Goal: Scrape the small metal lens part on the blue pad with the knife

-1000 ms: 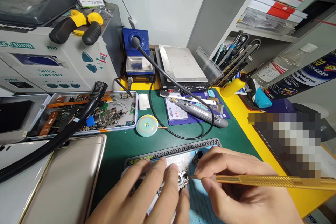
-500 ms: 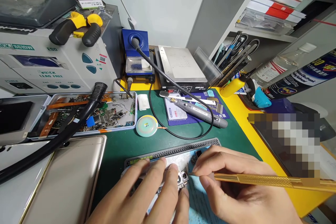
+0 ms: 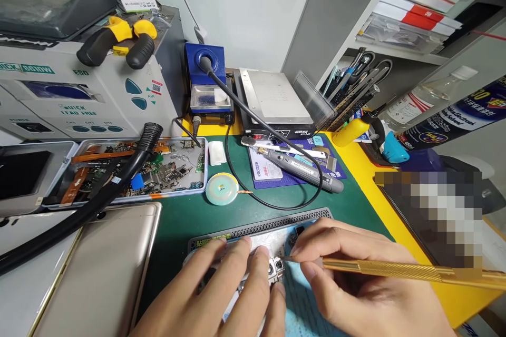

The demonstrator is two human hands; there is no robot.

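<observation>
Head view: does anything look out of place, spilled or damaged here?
Two things look odd. At the right, a pixelated patch hides whatever is behind it. At upper left, a black-and-yellow tool has its handles jutting past the front edge of the grey machine, so it looks loosely perched. I see no spill.

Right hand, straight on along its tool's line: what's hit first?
Probably the small camera part, right at the tip of the gold tool in the right hand; the left hand lies just beyond. Can't tell whether the tip already touches.
</observation>
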